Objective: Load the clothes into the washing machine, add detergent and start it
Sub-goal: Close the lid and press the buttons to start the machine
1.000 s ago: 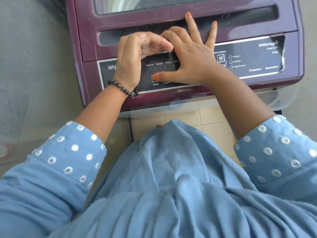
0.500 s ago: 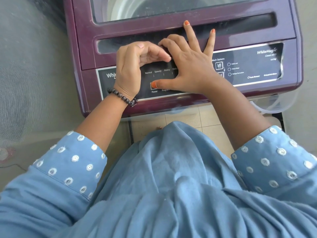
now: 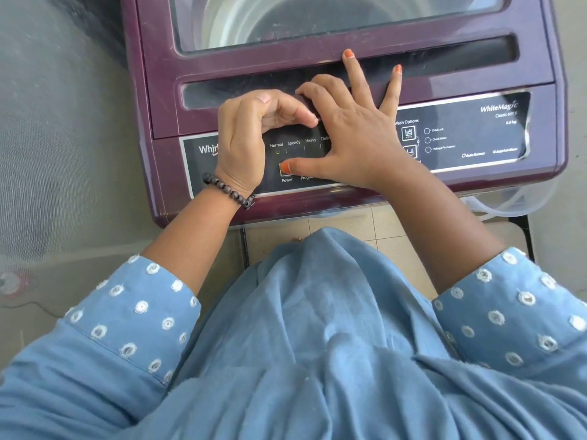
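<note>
Head view: lid down on the washing machine [image 3: 317, 61] straight ahead, right hand [image 3: 352, 144] spread, thumb on the Power button [image 3: 286, 169]; left hand [image 3: 244, 138] loosely curled, empty; starting presumably remains.

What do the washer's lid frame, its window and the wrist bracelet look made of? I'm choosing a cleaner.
Lid frame: seemingly moulded plastic, glossy maroon, with soft highlights and rounded edges.
Window: clear glass or plastic, I can't tell which; the drum shows through it.
Bracelet at the left hand: round dark beads, matte, possibly wood or stone.
</note>
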Available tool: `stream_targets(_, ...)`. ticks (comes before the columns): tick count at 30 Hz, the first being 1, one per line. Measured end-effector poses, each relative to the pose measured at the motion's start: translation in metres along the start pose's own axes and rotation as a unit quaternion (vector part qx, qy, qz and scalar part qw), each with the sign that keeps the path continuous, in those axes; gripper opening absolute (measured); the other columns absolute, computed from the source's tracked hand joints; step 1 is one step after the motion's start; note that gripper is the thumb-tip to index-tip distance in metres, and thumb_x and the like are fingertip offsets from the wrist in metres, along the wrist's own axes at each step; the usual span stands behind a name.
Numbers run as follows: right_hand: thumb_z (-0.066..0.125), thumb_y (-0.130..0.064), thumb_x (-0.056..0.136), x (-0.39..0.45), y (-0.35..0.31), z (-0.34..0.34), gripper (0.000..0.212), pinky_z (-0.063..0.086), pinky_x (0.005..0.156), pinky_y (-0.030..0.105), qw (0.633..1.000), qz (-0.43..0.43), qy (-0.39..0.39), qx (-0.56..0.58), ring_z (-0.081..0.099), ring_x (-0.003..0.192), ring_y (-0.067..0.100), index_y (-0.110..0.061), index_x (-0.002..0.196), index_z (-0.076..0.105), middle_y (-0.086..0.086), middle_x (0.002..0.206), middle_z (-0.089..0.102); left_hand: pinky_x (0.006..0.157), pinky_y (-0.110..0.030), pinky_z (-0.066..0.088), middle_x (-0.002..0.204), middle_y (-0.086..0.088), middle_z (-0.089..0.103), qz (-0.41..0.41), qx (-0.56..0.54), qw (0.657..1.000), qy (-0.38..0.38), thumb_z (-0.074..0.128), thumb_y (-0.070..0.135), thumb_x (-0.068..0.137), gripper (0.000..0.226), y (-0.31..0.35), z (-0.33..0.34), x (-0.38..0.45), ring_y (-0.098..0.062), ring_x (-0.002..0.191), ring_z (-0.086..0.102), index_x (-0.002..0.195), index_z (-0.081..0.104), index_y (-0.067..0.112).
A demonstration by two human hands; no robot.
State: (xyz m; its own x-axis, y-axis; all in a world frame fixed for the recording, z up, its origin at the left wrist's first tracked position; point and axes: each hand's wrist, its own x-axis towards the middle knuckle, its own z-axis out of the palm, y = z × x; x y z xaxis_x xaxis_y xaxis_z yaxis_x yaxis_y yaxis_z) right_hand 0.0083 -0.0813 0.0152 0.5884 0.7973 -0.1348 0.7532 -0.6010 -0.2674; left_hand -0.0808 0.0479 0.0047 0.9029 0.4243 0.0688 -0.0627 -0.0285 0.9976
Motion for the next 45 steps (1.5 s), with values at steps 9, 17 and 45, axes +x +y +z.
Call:
stream_targets(9,0.044,-0.088,0.061,0.002,0.005,-0.011,0.110,-0.016,0.102,0.076,0.996,-0.016,-0.071,0.048,-0.016,0.150,0.031,-0.028,0.151,0.025,-0.007,0.156,0.025,0.084,-0.037,0.055,0.090,-0.014,0.073,0.016,0.022,1.000,-0.001,0.025,0.027,0.087,0.051,-0.002,0.001,-0.002,-0.028,0.091,0.071,0.092,0.072,0.007)
stream_targets(17,0.073,-0.055,0.071,0.005,0.018,-0.030,0.107,-0.023,0.101,0.074,0.981,-0.036,-0.167,0.091,-0.028,0.147,0.025,-0.027,0.155,0.013,-0.009,0.161,0.012,0.087,-0.035,0.053,0.096,-0.013,0.074,0.012,0.029,1.000,0.003,0.026,0.029,0.086,0.051,-0.002,0.000,-0.002,-0.026,0.099,0.070,0.096,0.073,0.012)
stream_targets(45,0.071,-0.052,0.076,0.003,0.011,-0.023,0.090,-0.023,0.104,0.069,0.988,-0.009,-0.107,0.108,-0.021,0.149,0.023,-0.034,0.150,0.025,-0.015,0.155,0.024,0.088,-0.037,0.054,0.095,-0.013,0.074,0.008,0.010,1.000,-0.006,0.025,0.027,0.087,0.051,-0.002,-0.002,-0.002,-0.026,0.098,0.070,0.096,0.073,0.012)
